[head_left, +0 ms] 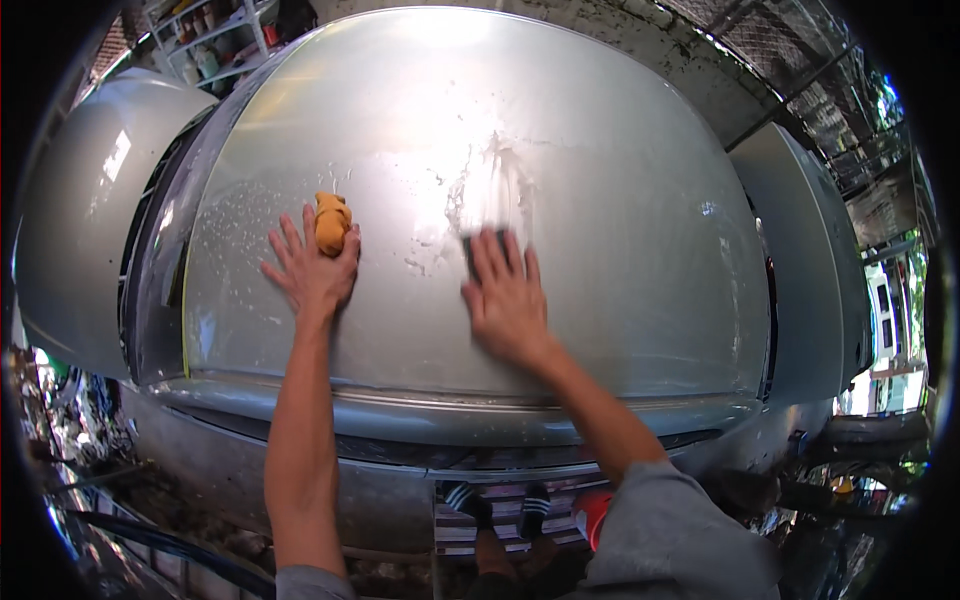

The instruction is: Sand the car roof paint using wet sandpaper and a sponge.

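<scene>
- My left hand lies flat on the silver car bonnet, fingers spread. An orange sponge is tucked between thumb and forefinger, pinched loosely rather than clutched.
- My right hand presses a dark pad or cloth onto the panel. Only its far edge shows past my fingertips, so the hand is flat on top of it, not closed round it.
- I judge the sponge light, soft and squashy. Wet, it will slip, so I would take it across its middle with the whole palm.
- The dark pad looks thin and limp. I think it is best driven by flat pressure.
- The bonnet is stiff, smooth and wet, with soapy streaks just beyond my right hand. I expect both hands to skate on it.
</scene>
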Tool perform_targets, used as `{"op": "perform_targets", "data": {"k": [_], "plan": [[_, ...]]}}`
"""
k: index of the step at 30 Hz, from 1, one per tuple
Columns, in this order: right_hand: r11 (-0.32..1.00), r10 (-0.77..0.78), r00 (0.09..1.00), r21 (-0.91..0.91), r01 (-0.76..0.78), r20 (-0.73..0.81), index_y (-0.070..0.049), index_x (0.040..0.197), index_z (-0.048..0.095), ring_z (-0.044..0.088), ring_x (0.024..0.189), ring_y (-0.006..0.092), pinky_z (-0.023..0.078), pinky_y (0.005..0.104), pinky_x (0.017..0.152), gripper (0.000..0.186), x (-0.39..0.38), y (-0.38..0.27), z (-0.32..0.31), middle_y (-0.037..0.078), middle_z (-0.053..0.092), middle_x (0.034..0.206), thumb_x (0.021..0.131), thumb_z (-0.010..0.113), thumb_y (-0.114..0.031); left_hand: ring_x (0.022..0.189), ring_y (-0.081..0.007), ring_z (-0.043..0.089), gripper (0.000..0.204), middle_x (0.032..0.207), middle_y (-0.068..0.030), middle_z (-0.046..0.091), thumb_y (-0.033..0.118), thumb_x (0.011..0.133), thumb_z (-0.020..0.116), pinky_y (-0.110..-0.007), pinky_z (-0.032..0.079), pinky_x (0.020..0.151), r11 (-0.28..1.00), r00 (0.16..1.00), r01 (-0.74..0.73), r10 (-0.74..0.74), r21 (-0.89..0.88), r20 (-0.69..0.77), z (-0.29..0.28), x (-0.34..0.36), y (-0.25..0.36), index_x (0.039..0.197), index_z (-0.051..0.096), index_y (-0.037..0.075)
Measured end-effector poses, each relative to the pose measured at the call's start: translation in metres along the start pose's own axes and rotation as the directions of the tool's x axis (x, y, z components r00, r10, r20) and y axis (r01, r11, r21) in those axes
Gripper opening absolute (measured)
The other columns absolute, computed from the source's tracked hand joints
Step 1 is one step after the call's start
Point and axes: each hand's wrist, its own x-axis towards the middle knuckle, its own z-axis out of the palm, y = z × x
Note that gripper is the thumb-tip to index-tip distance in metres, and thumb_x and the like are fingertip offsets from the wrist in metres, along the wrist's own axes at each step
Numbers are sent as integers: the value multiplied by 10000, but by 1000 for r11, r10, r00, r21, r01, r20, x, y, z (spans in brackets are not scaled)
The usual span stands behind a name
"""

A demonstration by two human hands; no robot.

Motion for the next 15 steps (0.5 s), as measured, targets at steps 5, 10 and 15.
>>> {"op": "perform_targets", "data": {"k": [5,10,15], "plan": [[997,73,997,24,-72,-16,-79,1498,289,189,1460,332,97,513,1182,584,89,33,-6,125,272,1566,981,376,-335,1479,-358,96,860,1603,-135,154,691,839,483,-640,56,1133,999,999,-48,48,11,-10,2,2,9,1542,209,277],[961,275,961,32,-276,35,-83,1523,226,134,1476,335,61,532,1181,616,86,-20,14,128,189,1594,998,316,-390,1476,-355,114,848,1603,-129,160,686,842,490,-646,79,1126,998,1000,-10,9,64,11,3,7,-10,1539,220,286],[840,536,834,-19,-543,-130,-41,1505,237,160,1464,344,91,552,1169,622,118,112,-8,142,199,1586,996,343,-382,1472,-362,126,870,1602,-139,160,664,829,521,-640,84,1131,997,997,-71,71,-28,22,10,5,5,1539,229,255]]}}
